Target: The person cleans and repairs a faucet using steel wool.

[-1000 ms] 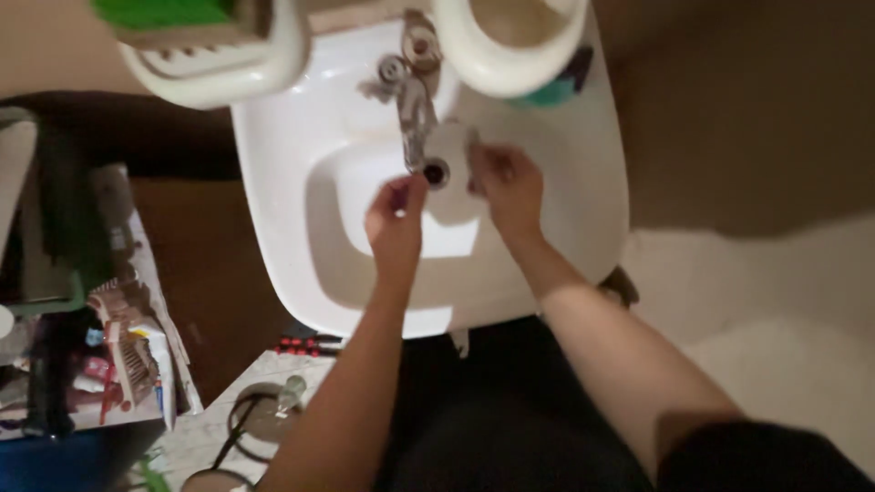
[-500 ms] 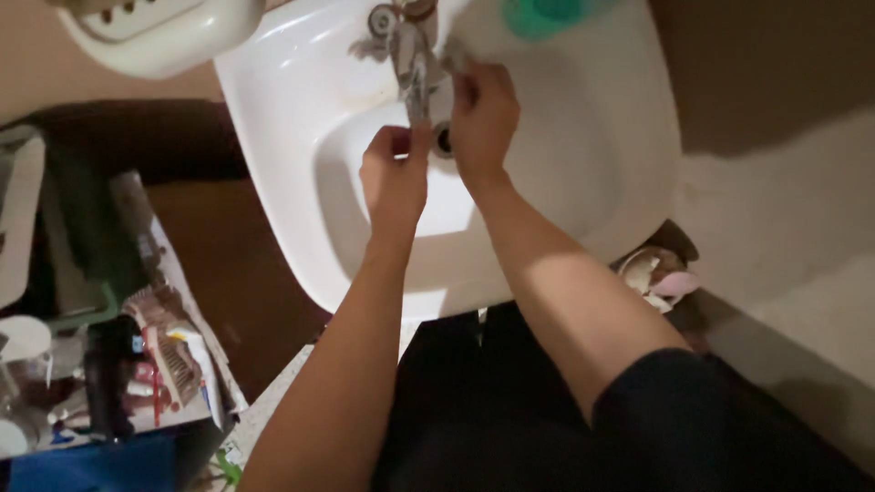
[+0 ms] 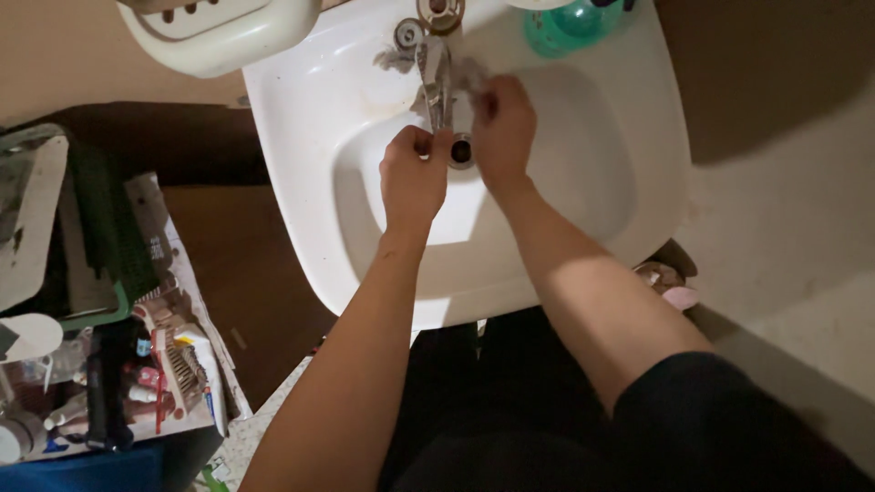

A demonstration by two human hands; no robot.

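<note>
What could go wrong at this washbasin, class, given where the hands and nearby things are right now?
1. Both the left hand and the right hand crowd the metal tap, so knuckles could knock its spout.
2. The green bottle stands on the basin's back edge near the right hand; a stray movement might tip it into the bowl.
3. The cluttered tray of toiletries sits close to the left elbow and could be bumped.

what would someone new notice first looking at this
The white sink fills the top middle, with both hands over its basin under the metal tap: the left hand just left of the drain, the right hand beside the spout. A green bottle stands on the sink's back edge, and a cluttered shelf sits at lower left.
</note>
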